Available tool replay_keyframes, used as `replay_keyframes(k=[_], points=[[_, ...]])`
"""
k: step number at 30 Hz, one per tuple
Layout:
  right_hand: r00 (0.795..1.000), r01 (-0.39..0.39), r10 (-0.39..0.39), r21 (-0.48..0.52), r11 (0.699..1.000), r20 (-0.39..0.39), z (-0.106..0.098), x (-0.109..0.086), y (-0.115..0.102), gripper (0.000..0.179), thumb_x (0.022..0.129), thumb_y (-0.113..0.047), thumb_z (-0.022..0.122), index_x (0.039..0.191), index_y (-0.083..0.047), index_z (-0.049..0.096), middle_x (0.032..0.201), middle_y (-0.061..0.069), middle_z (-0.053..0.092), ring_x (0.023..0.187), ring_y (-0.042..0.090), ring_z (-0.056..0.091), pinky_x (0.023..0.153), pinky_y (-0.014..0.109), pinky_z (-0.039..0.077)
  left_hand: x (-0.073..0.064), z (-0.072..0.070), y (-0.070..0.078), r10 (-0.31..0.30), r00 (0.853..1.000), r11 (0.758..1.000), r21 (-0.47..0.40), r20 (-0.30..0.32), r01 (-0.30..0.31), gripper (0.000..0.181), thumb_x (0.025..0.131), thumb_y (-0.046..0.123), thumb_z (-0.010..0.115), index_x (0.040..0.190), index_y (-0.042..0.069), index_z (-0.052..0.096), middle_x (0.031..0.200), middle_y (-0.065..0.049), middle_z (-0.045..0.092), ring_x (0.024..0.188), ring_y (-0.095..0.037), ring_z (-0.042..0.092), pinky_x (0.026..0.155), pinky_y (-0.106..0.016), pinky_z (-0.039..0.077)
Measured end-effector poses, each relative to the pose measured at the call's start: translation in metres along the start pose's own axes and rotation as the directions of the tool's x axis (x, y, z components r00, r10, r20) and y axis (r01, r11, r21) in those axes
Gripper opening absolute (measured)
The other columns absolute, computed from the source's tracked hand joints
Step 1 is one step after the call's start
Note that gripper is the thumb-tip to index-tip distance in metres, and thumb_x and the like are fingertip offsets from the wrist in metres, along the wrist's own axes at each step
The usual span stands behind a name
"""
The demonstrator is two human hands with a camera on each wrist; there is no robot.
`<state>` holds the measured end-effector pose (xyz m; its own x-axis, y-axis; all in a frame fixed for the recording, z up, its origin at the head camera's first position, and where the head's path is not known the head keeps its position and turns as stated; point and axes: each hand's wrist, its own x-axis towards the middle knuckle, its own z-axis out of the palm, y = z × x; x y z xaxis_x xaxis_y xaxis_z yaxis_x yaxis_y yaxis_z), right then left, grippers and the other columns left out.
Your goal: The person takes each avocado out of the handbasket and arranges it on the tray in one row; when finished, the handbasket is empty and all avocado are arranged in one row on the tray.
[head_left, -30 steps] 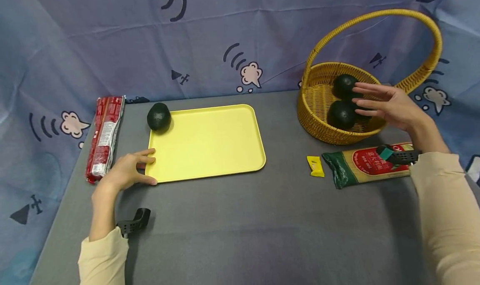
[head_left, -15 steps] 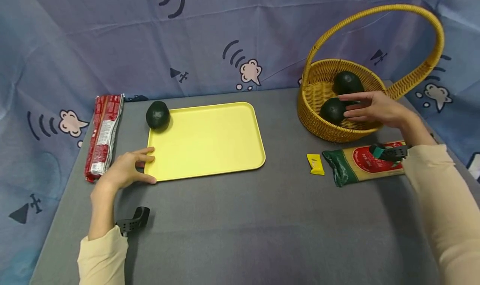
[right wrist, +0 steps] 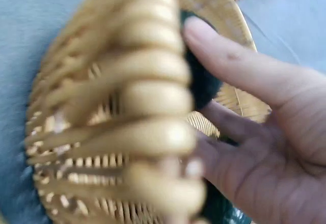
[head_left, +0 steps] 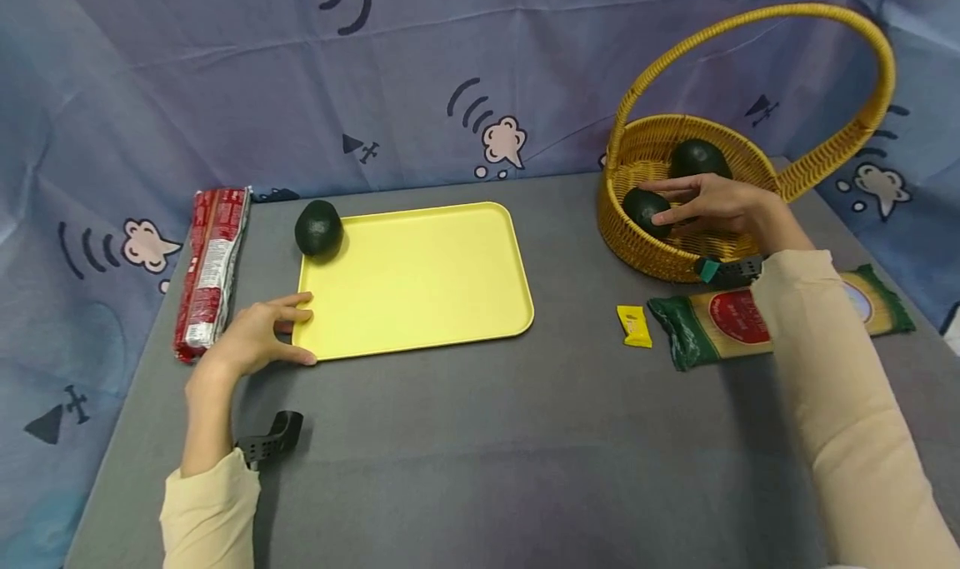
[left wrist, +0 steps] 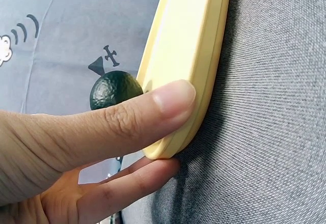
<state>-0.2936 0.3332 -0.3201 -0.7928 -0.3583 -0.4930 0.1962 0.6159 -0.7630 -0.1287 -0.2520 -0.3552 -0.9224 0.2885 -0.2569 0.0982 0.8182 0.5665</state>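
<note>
A yellow tray lies on the table, its near left corner pinched between thumb and fingers of my left hand. At its far left corner sits a dark green avocado, which the left wrist view also shows beyond the thumb. Inside the yellow wicker basket, my right hand grips an avocado near the left wall, thumb on the near side and fingers on the far side. Another avocado rests behind that hand. Blurred basket weave covers part of the right wrist view.
The basket's tall handle arches above and behind my right hand. A small yellow packet and a green-and-tan packet lie in front of the basket, the latter partly under my right sleeve. Red packages lie left of the tray.
My right hand has moved left and deeper into the basket and taken hold of the nearer avocado, which has shifted left. My left hand stays at the tray corner.
</note>
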Motion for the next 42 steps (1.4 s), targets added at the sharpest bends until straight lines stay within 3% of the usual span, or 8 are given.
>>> replay_keyframes(k=[4,12,20,24,27,33,38,42], points=[[0.994,-0.035,0.033,0.021,0.999,0.104,-0.008,-0.001,0.008,0.072,0.097,-0.018,0.058,0.155,-0.02,0.016,0.159,0.017,0.008,0.107,0.009,0.059,0.094,0.042,0.049,0.001,0.001,0.003,0.015,1.0,1.0,0.002,-0.003,-0.015,0.07,0.07,0.017,0.085,0.124,-0.015,0.055,0.144,-0.025,0.04,0.133,-0.047,0.032,0.105,-0.059,0.029],[0.993,-0.066,0.044,0.214,0.975,0.108,-0.011,-0.005,0.017,0.067,0.099,-0.01,0.053,0.154,-0.026,0.018,0.161,0.009,-0.002,0.107,0.0,0.056,0.094,0.035,0.049,0.0,0.001,0.007,0.02,1.0,1.0,-0.002,-0.008,-0.02,0.069,0.071,0.017,0.085,0.125,-0.014,0.055,0.145,-0.024,0.04,0.133,-0.047,0.032,0.105,-0.059,0.028],[0.995,-0.102,0.091,0.392,0.914,0.045,-0.008,-0.003,0.016,0.066,0.099,-0.014,0.053,0.152,-0.034,0.02,0.158,0.007,-0.022,0.144,0.027,0.02,0.094,0.033,0.049,-0.001,0.002,0.006,0.008,1.0,1.0,-0.006,-0.006,-0.008,0.069,0.071,0.017,0.085,0.125,-0.014,0.055,0.145,-0.024,0.04,0.133,-0.047,0.031,0.105,-0.06,0.028],[0.995,-0.089,0.098,0.365,0.927,-0.007,-0.008,-0.005,0.016,0.069,0.097,-0.016,0.056,0.152,-0.035,0.018,0.158,0.008,-0.021,0.119,0.009,0.054,0.096,0.035,0.047,-0.001,0.001,0.006,0.0,1.0,1.0,-0.004,-0.004,0.0,0.069,0.071,0.018,0.085,0.125,-0.014,0.055,0.146,-0.024,0.039,0.133,-0.047,0.032,0.105,-0.059,0.028],[0.996,-0.069,0.082,0.326,0.943,-0.026,-0.007,-0.007,0.016,0.071,0.097,-0.017,0.057,0.153,-0.035,0.017,0.158,0.011,-0.021,0.103,0.003,0.06,0.096,0.036,0.047,-0.001,0.001,0.006,-0.002,1.0,1.0,0.002,-0.005,0.002,0.069,0.071,0.017,0.085,0.125,-0.014,0.055,0.145,-0.024,0.039,0.132,-0.047,0.033,0.104,-0.06,0.028],[0.998,-0.027,0.042,0.331,0.943,-0.038,-0.004,-0.008,0.013,0.07,0.097,-0.015,0.056,0.152,-0.038,0.018,0.158,0.011,-0.018,0.138,0.029,0.032,0.098,0.036,0.047,-0.002,0.0,0.003,-0.015,1.0,1.0,0.007,0.001,0.015,0.071,0.071,0.018,0.085,0.126,-0.014,0.054,0.146,-0.025,0.038,0.132,-0.047,0.033,0.103,-0.06,0.029],[0.996,0.007,0.022,0.332,0.943,-0.084,0.0,-0.011,0.006,0.071,0.096,-0.014,0.057,0.151,-0.039,0.02,0.16,0.012,-0.01,0.127,0.017,0.045,0.094,0.033,0.049,-0.001,0.0,0.002,-0.025,1.0,1.0,0.009,0.004,0.025,0.072,0.071,0.018,0.085,0.126,-0.014,0.054,0.146,-0.025,0.037,0.134,-0.048,0.03,0.104,-0.061,0.028],[0.993,0.047,0.001,0.391,0.919,-0.122,0.007,-0.018,-0.002,0.072,0.095,-0.01,0.057,0.152,-0.037,0.021,0.16,0.009,-0.008,0.139,0.027,0.028,0.088,0.029,0.052,-0.001,-0.001,0.003,-0.023,1.0,1.0,0.02,0.003,0.023,0.072,0.07,0.019,0.085,0.126,-0.015,0.054,0.146,-0.025,0.037,0.132,-0.048,0.031,0.104,-0.061,0.028]])
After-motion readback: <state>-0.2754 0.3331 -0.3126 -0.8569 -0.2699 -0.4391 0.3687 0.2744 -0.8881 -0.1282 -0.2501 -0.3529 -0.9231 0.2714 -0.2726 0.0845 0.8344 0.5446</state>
